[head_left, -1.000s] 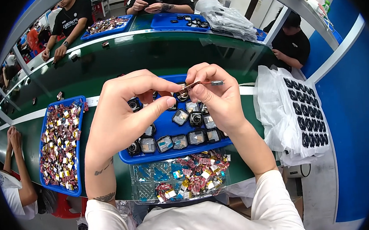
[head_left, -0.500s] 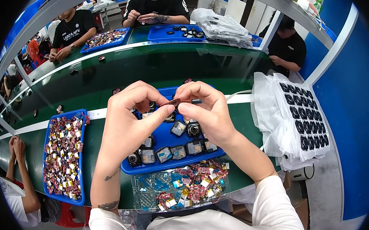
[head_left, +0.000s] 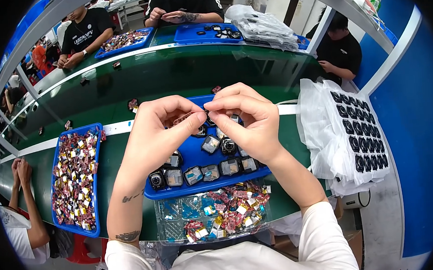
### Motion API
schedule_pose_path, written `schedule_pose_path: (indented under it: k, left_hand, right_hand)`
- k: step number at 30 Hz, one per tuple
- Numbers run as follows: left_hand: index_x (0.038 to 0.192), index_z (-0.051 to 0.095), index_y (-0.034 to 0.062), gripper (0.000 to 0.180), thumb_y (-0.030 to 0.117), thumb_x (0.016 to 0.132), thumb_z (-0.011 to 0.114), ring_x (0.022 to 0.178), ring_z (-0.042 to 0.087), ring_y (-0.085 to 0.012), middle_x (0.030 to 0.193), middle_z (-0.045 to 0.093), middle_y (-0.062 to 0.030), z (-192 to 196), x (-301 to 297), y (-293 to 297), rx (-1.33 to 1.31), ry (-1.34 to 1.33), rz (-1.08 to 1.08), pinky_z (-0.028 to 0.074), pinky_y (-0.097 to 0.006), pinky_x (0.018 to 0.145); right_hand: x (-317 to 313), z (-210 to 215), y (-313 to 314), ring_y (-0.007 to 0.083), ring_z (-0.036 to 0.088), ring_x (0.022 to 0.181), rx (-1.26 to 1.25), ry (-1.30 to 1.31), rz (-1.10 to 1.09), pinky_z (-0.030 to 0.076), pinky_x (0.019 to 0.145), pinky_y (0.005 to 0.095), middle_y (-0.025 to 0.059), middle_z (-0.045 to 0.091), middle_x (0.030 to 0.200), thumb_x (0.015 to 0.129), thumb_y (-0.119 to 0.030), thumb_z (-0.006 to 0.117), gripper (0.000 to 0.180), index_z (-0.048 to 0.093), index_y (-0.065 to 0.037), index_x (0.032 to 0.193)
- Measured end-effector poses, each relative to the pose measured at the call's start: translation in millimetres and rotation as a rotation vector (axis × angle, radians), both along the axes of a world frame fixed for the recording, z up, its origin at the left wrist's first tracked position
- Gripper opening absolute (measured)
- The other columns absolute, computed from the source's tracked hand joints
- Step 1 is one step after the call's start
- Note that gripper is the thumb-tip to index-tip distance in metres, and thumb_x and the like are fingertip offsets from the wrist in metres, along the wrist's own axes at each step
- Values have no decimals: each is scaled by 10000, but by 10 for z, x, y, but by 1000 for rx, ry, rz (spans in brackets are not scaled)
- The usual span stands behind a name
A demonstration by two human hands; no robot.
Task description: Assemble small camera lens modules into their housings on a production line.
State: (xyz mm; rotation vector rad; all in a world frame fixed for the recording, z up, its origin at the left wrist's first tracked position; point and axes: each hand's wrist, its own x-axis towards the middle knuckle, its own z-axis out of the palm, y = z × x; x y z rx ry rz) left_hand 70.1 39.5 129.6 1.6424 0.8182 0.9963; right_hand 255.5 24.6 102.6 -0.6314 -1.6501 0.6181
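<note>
My left hand [head_left: 158, 134] is closed around a small red circuit board [head_left: 182, 119], which is partly hidden behind the thumb and fingers. Close against its fingertips, my right hand [head_left: 251, 122] is pinched; whatever it grips is too small and covered to make out. Both hands are raised above a blue tray [head_left: 207, 188] that contains several black watch cases [head_left: 230, 167] with grey inner faces showing. Below that tray, nearest my body, lies a clear plastic tray [head_left: 163, 231] with red boards and silver-and-yellow battery cells [head_left: 242, 209] heaped mostly toward its right.
At left, another blue tray [head_left: 99, 193] is full of boards with cells. White foam sheets [head_left: 317, 133] and rows of black cases [head_left: 359, 130] stand at right. A green conveyor belt [head_left: 172, 73] with scattered parts runs across beyond; co-workers sit around it. White frame posts [head_left: 392, 65] rise at right.
The red board has turned and now sits farther inside my left hand. My right hand has shifted slightly right, and the dark plug-like tip by its fingers no longer shows. A board-like part appears on the belt.
</note>
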Motion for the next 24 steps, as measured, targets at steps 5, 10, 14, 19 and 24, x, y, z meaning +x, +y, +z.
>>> schedule_pose_path:
  k: [5,10,14,19,24]
  left_hand:
    - [884,649,-18,120,86,833,678,705,565,-53,782,637,-23,-16,-14,14,79,11,-4,455,-182,631]
    - [868,661,-25,110,75,828,680,709,557,-46,768,640,-25,-31,-12,50,99,54,32,438,-180,620]
    - [883,665,-28,112,68,829,675,694,555,-48,759,638,-23,-81,-3,112,72,20,4,439,-180,620]
    - [870,657,-24,112,78,829,676,706,571,-60,759,630,-21,-46,-16,81,74,31,-33,459,-192,642]
    - [866,645,-18,119,90,829,682,719,584,-70,783,635,-29,2,-80,81,163,-47,-59,481,-208,666]
  right_hand:
    - [5,23,9,83,602,772,-90,203,115,488,667,197,54,609,924,820,44,627,135,664,23,948]
    - [24,10,-12,95,613,795,-201,264,150,499,715,216,55,637,869,834,-2,653,100,635,15,931]
    - [21,-5,-15,89,611,794,-238,270,176,498,722,215,56,633,859,827,7,658,81,618,15,897]
    - [-4,-28,35,75,597,779,-237,234,86,493,716,201,40,611,823,832,29,640,79,576,-1,867]
    - [-30,-240,229,134,628,705,-151,-142,-142,496,642,246,64,640,772,783,-74,690,128,609,-34,873]
